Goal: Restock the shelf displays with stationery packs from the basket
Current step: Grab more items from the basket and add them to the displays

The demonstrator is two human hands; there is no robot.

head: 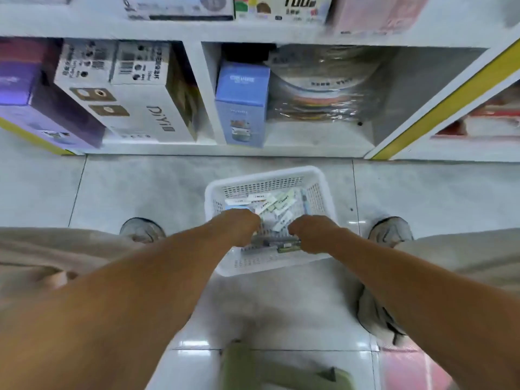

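Stationery packs [277,205] lie loose in the basket [323,178] at frame centre, some gripped by the curled left hand [241,224] and right hand [312,233], and could be spilled if overfilled.

the one camera sits on the person's head, looking steeply down and forward over the white basket [270,175] near below, low shelf [197,32] just beyond it.

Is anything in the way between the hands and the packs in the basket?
Nothing visible is. Both the left hand and the right hand are already down inside the white basket among the stationery packs. Each grip's fingers are hidden, so what they hold cannot be told.
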